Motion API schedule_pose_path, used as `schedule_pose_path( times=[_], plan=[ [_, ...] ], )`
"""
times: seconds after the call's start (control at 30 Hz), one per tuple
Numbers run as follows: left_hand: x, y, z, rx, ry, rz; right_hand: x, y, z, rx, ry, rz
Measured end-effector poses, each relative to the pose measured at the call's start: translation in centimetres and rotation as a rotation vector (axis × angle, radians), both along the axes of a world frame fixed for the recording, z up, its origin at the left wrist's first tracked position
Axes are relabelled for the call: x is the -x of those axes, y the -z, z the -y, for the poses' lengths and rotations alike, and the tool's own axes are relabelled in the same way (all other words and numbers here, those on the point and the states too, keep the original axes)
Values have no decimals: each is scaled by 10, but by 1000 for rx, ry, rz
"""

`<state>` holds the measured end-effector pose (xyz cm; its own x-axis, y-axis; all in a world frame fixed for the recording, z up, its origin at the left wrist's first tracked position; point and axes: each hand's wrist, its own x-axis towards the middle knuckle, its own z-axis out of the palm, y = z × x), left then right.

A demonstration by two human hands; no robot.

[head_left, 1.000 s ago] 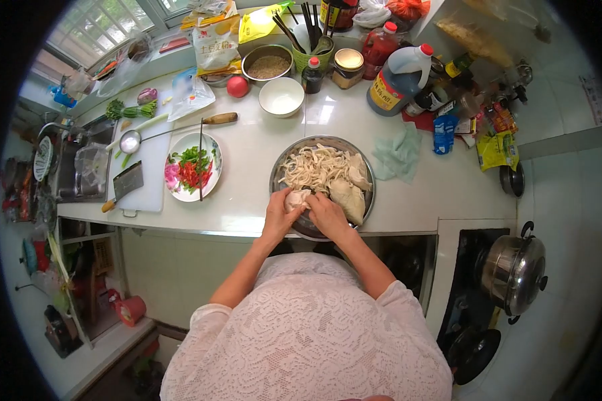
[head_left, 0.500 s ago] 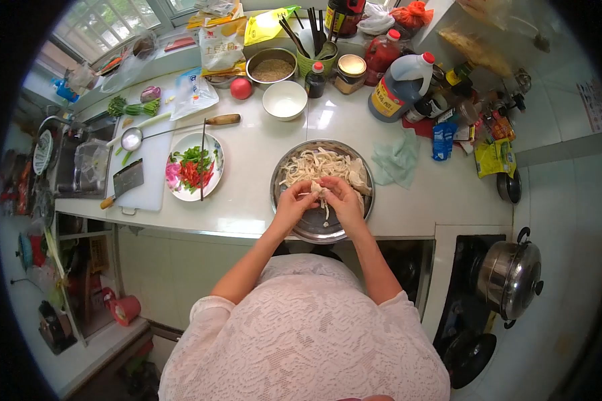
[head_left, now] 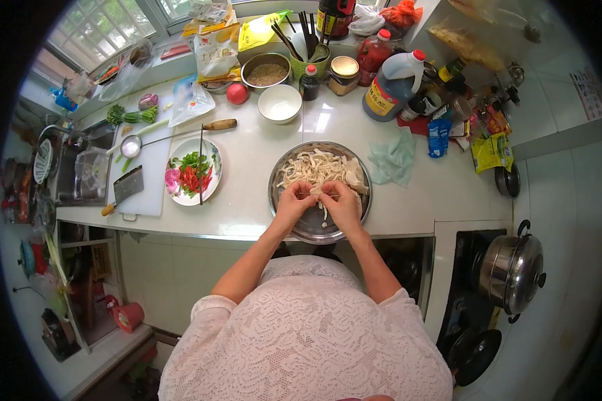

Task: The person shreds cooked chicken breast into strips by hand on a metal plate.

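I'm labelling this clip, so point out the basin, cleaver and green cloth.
Basin [head_left: 305, 227], head view: bare inner surface.
Cleaver [head_left: 128, 184], head view: blade.
Green cloth [head_left: 392, 158], head view: middle.

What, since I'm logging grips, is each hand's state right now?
Left hand: closed, fingertips pinching a pale food piece.
Right hand: closed, seemingly pinching the same piece.

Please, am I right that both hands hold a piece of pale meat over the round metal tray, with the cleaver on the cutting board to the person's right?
Not quite: the cleaver and cutting board are to the person's left, as the head view shows; the left hand and right hand do hold pale meat over the round metal tray.
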<state>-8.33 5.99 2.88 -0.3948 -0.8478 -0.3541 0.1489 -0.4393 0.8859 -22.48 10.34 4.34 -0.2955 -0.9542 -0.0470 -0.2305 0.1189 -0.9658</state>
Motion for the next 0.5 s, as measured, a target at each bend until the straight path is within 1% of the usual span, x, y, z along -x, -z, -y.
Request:
schedule_pose_path(
  times=[0.03, 0.07, 0.1, 0.13, 0.17, 0.2, 0.23, 0.27, 0.3, 0.33, 0.37, 0.4, 0.47, 0.5],
  plan=[
    [0, 3, 0, 45, -9, 24, -2, -6, 0, 19, -18, -96],
    [0, 6, 0, 92, -17, 47, -3, -9, 1, 21, -17, -97],
    [0, 2, 0, 93, -15, 47, -4, -12, 2, 71, -52, -216],
    [0, -3, -1, 194, -13, 176, -4, -13, 4, 120, -84, -335],
    [1, -7, 0, 295, -12, 305, -3, -13, 6, 122, -81, -335],
    [1, -8, 1, 299, -11, 306, -2, -12, 9, 144, -54, -410],
    [0, -9, 3, 327, -29, 369, -1, -10, 13, 165, -27, -486],
    [-1, -10, 5, 355, -48, 431, 3, -6, 16, 169, -27, -486],
    [-3, -7, 9, 359, -52, 431, 11, 0, 19, 138, 26, -338],
    [-8, -3, 14, 316, -96, 300, 19, 2, 22, 107, 76, -188],
    [-13, 1, 17, 271, -138, 169, 25, 5, 22, 75, 97, -133],
    [-17, -5, 18, 273, -141, 169, 32, 10, 22, 78, 94, -133],
    [-22, -18, 20, 125, -235, 11, 43, 21, 21, 33, 86, 208],
    [-27, -16, 24, 87, -178, 59, 42, 14, 20, 20, 72, 299]
  ],
)
